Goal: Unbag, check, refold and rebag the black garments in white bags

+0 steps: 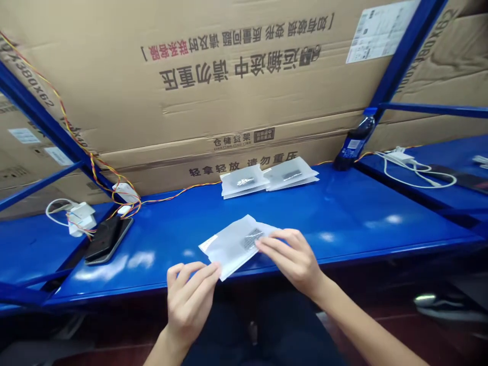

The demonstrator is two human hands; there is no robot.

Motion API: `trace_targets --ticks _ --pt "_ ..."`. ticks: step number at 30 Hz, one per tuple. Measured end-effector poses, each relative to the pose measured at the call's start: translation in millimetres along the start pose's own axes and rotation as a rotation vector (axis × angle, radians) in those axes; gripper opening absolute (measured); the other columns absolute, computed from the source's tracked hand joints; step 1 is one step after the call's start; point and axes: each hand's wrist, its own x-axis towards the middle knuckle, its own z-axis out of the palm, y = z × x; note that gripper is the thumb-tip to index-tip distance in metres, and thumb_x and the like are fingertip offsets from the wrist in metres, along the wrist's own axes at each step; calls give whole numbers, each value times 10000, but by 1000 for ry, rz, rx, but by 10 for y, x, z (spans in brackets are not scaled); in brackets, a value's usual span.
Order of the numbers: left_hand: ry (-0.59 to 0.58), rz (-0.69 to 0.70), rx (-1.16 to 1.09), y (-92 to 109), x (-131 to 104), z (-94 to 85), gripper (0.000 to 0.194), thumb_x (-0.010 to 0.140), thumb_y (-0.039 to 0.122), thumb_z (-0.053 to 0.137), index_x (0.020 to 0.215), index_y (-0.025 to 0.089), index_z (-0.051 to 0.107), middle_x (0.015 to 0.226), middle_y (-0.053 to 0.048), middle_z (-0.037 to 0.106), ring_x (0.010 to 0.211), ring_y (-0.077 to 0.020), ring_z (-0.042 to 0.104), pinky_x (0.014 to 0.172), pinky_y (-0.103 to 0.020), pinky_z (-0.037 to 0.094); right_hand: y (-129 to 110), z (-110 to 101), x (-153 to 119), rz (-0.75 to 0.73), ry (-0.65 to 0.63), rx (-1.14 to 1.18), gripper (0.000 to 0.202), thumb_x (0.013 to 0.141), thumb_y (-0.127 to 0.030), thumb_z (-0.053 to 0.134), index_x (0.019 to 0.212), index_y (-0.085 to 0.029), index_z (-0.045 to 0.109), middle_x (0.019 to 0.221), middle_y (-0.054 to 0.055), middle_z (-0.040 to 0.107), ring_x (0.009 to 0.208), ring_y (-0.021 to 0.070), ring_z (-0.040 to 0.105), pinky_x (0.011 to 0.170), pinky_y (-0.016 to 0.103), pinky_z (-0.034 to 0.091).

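Near the front edge of the blue shelf, both hands hold a translucent white packet [232, 246] with a dark printed patch showing through on its right side. My left hand [192, 295] pinches its lower left corner, thumb hidden beneath. My right hand [292, 254] has its fingers closed on the right edge, close to the dark patch. Farther back, against the cardboard, lie two small stacks of similar packets, a left stack [244, 181] and a right stack [292, 174], side by side and touching.
A dark bottle [354, 141] with a blue cap stands at the back right. Phones [108, 239] lie at the left beside white adapters [81, 218] and red-yellow wires. Large cardboard [229, 112] backs the blue shelf [171, 218]. A white cable [419, 170] lies right.
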Motion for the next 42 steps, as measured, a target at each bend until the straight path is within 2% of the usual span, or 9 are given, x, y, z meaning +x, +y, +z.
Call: trace_targets --ticks 5,9,12,15,19,26,31,35,42 --pt "46 -117 -32 -211 -149 -46 206 916 9 747 957 210 750 908 -33 839 762 -191 711 778 -355 492 375 -219 -160 150 -117 -92 266 980 -59 659 1160 -222 767 961 67 813 933 256 720 811 411 573" --pt "20 -238 -119 -356 -264 27 188 955 43 707 972 228 739 967 -29 823 849 -196 728 800 -349 546 100 -155 -27 273 -370 73 589 967 -252 684 1537 -177 556 1439 174 686 1335 356 634 1074 540 569" --pt "54 -280 -118 -393 -289 76 187 960 57 705 978 240 740 1013 -31 814 926 -212 743 845 -365 573 -199 201 162 176 -554 166 753 945 -277 699 1628 -115 427 1629 207 522 1526 388 470 1209 579 485" --pt "107 -333 -12 -420 -305 71 215 963 88 716 1111 239 753 1123 -62 809 1033 -246 752 941 -409 586 -302 712 449 63 -647 102 518 984 -71 540 1500 -88 585 1489 205 661 1396 329 621 1188 489 516" --pt "79 -541 222 -507 -431 39 475 1003 269 707 1465 198 625 1359 -147 735 1196 -311 716 1039 -463 564 -161 1372 979 80 -709 42 459 1064 -98 410 1474 -118 617 1485 160 676 1387 314 626 1213 487 476" --pt "-130 -403 319 -630 -700 70 223 1035 234 592 1196 231 745 1237 -70 807 1156 -299 742 971 -400 540 57 2177 1361 304 -747 84 523 1037 -229 588 1517 -24 553 1649 245 479 1608 363 342 1355 589 124" --pt "-165 -345 350 -645 -723 81 310 1027 241 582 1304 201 715 1312 -103 782 1216 -320 721 991 -410 517 239 2044 1195 725 -655 199 427 1037 -433 607 1299 -119 727 1464 218 671 1475 359 523 1259 510 371" --pt "-152 -339 368 -651 -728 108 331 1020 232 579 1320 202 714 1311 -105 783 1198 -316 726 964 -402 513 643 1760 1002 1181 -591 277 632 1112 -541 340 808 -152 735 768 185 765 834 314 786 834 437 632" --pt "-153 -341 373 -642 -712 117 325 1025 239 566 1309 199 720 1313 -106 782 1203 -315 726 956 -395 512 1096 1619 826 1603 -230 465 559 1128 -569 287 848 -200 599 572 25 624 476 148 632 503 244 567"
